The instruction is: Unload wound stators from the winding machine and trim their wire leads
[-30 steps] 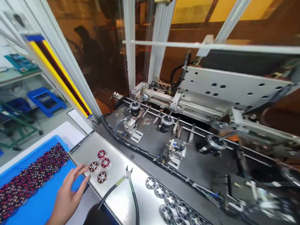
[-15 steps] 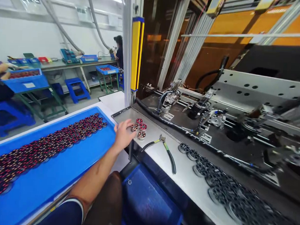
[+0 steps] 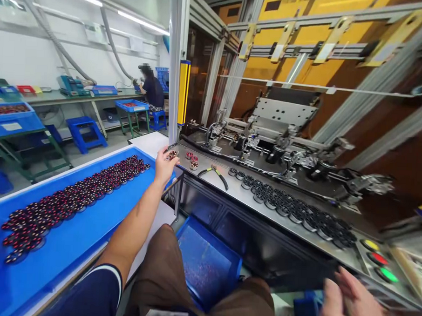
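And here's the left hand point(image 3: 165, 169), out at the left end of the long silvery metal shelf point(image 3: 237, 189), thumb and fingers pinching a round, copper-coloured wound ring point(image 3: 173, 155)! That ring sits right at the fingertips, near the far right corner of the wide, shallow blue plastic tray point(image 3: 88, 241), where red-and-copper wound rings point(image 3: 80, 189) lie packed in a long slanting band.

Just right of the hand, on the shelf: two small red wound rings point(image 3: 192, 157) and, on their near side, another copper-coloured wound ring point(image 3: 194, 166). Next along, metal pliers with green-and-black handles point(image 3: 214, 167) lie with handles wide apart. Further right, a crowd of black rings point(image 3: 289, 205) stretches along the shelf.

Over on the near right, the right hand point(image 3: 353, 299) is blurred, fingers bent; whether they grip anything, I cannot tell. It's on the near side of the round yellow, red and green push-buttons point(image 3: 379, 258), apart from them.
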### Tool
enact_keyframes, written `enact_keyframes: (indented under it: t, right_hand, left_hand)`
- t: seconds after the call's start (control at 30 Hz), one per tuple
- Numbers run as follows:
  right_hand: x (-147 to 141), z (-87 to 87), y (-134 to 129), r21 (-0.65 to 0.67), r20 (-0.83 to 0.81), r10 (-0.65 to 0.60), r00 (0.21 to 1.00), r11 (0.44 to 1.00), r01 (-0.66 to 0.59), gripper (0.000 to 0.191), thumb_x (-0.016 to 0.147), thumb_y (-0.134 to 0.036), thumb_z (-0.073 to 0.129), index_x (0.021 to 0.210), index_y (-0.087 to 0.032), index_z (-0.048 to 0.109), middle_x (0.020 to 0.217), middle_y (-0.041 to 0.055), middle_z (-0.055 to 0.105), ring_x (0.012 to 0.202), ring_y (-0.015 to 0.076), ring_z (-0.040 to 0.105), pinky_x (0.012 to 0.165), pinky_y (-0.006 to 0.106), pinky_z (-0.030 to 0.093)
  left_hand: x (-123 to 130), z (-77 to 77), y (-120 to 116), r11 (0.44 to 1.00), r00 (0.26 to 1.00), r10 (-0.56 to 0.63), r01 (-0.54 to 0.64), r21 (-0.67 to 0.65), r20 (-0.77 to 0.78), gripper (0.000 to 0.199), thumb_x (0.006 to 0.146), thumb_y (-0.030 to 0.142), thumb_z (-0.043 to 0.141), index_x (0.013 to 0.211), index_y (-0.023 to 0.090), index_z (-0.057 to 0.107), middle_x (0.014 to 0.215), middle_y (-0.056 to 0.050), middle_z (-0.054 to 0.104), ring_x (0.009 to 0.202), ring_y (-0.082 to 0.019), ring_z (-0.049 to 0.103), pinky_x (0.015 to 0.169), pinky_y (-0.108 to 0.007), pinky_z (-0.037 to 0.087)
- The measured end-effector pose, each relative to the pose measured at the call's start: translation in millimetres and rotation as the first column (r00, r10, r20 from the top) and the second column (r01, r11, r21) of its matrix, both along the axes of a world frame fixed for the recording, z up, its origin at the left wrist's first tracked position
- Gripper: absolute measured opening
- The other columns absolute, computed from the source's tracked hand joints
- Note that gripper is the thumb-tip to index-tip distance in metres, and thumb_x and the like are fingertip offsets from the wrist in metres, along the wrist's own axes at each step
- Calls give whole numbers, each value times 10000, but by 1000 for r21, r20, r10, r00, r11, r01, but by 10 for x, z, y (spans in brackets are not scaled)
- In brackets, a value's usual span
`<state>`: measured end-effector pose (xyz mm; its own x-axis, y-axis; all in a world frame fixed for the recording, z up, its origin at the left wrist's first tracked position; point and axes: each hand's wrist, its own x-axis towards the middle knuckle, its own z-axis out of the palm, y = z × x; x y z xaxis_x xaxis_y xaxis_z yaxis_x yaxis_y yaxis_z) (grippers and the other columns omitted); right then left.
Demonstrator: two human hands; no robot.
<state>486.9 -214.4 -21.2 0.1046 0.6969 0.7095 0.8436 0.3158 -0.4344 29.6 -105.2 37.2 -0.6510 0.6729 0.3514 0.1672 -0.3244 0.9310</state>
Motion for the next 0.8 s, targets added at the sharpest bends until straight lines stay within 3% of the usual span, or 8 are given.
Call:
enact_keyframes:
  t: [0.1, 0.2, 0.3, 0.43, 0.5, 0.7, 0.8]
  right_hand:
    - [-364, 51, -67, -105, -208, 213, 955, 965, -238, 454, 981, -534, 532, 1231, -181, 671, 1084, 164, 733, 930, 341, 727, 886, 535, 588]
    - [-782, 260, -146, -210, -473, 383, 793, 825, -524, 417, 943, -571, 590, 1094, -200, 708, 1050, 130, 754, 869, 277, 740, 829, 435, 616]
    - [-1070, 445, -233, -249, -701, 393, 595, 647, -721, 427, 899, -610, 648, 1012, -204, 717, 991, 119, 764, 791, 240, 726, 758, 388, 613]
    - [-1197, 488, -331, -256, -848, 315, 426, 460, -850, 489, 811, -672, 723, 903, -192, 726, 759, 64, 717, 631, 187, 647, 635, 317, 552]
    - [-1214, 471, -380, -284, -861, 288, 419, 411, -866, 486, 785, -673, 749, 814, -188, 716, 670, 33, 664, 573, 157, 587, 581, 279, 500]
    - [-1313, 478, -469, -399, -853, 205, 480, 336, -853, 544, 736, -678, 781, 595, -187, 595, 528, -20, 513, 513, 112, 425, 511, 241, 354]
    - [-1232, 453, -438, -382, -889, 156, 430, 264, -886, 547, 734, -654, 799, 571, -188, 562, 495, -33, 489, 502, 104, 394, 515, 241, 321]
  left_hand:
    - [342, -52, -399, 986, 987, -158, 156, 55, 27, 639, 724, 299, 776, 1277, 174, 479, 1147, -144, 723, 964, -216, 728, 855, -379, 605]
    - [825, -186, -918, 934, 937, -349, 349, 72, -14, 666, 662, 315, 854, 1222, 183, 517, 1095, -126, 750, 935, -207, 738, 850, -354, 610]
    - [1221, -308, -1375, 821, 827, -530, 555, 130, -186, 643, 762, 275, 824, 1305, 213, 485, 1125, -108, 738, 928, -169, 740, 816, -285, 613]
    - [1432, -387, -1650, 745, 748, -528, 636, 204, -403, 724, 815, 211, 801, 1428, 264, 420, 1156, -82, 728, 919, -144, 743, 794, -230, 619]
    - [1455, -410, -1679, 743, 739, -508, 636, 209, -443, 766, 821, 194, 796, 1467, 277, 394, 1182, -83, 725, 936, -148, 743, 819, -240, 629]
    - [1516, -472, -1694, 724, 718, -546, 664, 187, -432, 746, 840, 168, 775, 1478, 265, 401, 1184, -94, 731, 959, -150, 748, 864, -236, 630]
    - [1543, -496, -1713, 704, 703, -609, 692, 158, -367, 731, 842, 211, 780, 1460, 267, 394, 1165, -92, 734, 937, -157, 752, 834, -236, 634]
